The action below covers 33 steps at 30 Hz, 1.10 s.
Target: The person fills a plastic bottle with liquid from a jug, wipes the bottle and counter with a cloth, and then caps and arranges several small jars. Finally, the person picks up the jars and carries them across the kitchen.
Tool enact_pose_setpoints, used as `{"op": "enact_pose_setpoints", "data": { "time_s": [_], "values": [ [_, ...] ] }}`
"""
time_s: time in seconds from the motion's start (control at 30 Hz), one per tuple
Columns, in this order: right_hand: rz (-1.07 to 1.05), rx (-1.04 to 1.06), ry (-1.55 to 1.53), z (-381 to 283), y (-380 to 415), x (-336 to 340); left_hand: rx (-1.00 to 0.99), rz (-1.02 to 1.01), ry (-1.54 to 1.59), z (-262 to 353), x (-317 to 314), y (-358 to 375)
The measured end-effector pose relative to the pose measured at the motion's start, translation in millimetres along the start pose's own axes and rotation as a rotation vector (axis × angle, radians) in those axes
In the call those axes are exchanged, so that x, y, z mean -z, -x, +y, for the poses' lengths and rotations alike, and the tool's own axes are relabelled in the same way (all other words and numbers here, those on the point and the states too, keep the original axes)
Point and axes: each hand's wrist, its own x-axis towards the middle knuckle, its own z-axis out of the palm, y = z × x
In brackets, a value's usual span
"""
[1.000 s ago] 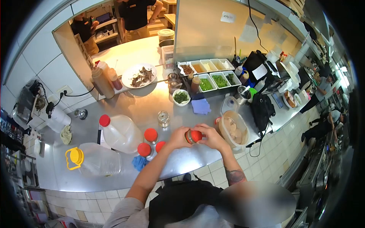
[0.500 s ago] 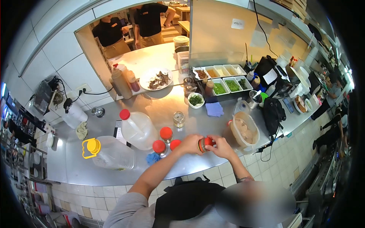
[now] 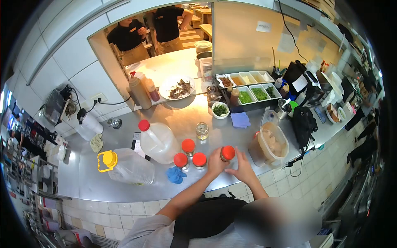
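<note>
A small glass jar with a red lid is held upright by my left hand, whose fingers wrap round its side. My right hand is just right of that jar, thumb and fingers spread apart, nothing in them. Left of my hands, three more red-lidded jars stand close together: one at the back, one at the left and one at the right. Behind them is a glass jar without a red lid. A crumpled blue glove or cloth lies near the counter's front edge.
On the steel counter, a red-capped jug and a yellow-capped jug stand at the left. A tub of pale food is at the right. Behind are a blue cloth, a bowl of greens and garnish trays.
The red-lidded jar has turned from tilted to upright in my left hand. My right hand has come off its lid and spread. The view has shifted, so the counter things appear further right.
</note>
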Motion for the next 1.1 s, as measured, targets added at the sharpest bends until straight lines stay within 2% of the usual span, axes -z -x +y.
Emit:
{"op": "enact_pose_setpoints", "data": {
  "time_s": [0.07, 0.13, 0.2, 0.27, 0.33, 0.43, 0.5, 0.57, 0.63, 0.7, 0.77, 0.9, 1.0, 1.1],
  "values": [
    [0.042, 0.004, 0.113, -22.3, 21.2, 35.8, 0.029, 0.083, 0.099, -11.1, -4.2, -6.2],
    [0.095, -0.203, -0.326, -40.2, 38.6, 85.2, 0.113, 0.163, 0.206, -25.5, -17.9, -10.4],
    [0.246, -0.238, -0.348, -35.9, 50.4, 140.1, 0.148, 0.228, 0.200, -27.6, -25.2, -14.1],
    [0.589, -0.061, -0.296, 7.4, 52.0, 180.3, 0.190, 0.259, 0.232, -26.0, -26.9, -15.2],
    [0.808, -0.131, -0.345, 44.2, 40.2, 220.6, 0.190, 0.311, 0.213, -26.7, -30.4, -16.3],
    [0.833, -0.280, -0.365, 114.5, 21.0, 258.5, 0.168, 0.337, 0.226, -48.2, -45.6, -19.7],
    [0.734, -0.288, -0.205, 171.8, 13.5, 264.4, 0.146, 0.356, 0.044, -28.1, -42.0, -14.5],
    [0.581, -0.239, -0.215, 214.1, 6.0, 261.6, 0.208, 0.404, -0.126, -12.7, -46.3, -6.8],
    [0.429, -0.222, -0.087, 221.9, -2.2, 262.9, 0.151, 0.457, 0.072, -5.6, -57.0, 11.7],
    [0.289, -0.030, 0.060, 248.7, -15.2, 257.9, 0.217, 0.491, 0.056, 31.3, -62.2, 31.5],
    [0.163, 0.101, 0.161, 282.1, -33.0, 238.1, 0.101, 0.499, 0.001, 57.8, -64.0, 54.4],
    [-0.061, 0.198, 0.044, 300.1, -63.0, 194.6, 0.095, 0.580, -0.218, 79.0, -54.6, 94.6],
    [-0.137, 0.188, 0.117, 305.5, -76.1, 153.4, 0.097, 0.619, -0.362, 80.4, -32.1, 106.4],
    [-0.010, 0.232, 0.123, 299.3, -82.0, 123.8, 0.088, 0.658, -0.447, 90.3, -11.5, 110.2]
  ]
}}
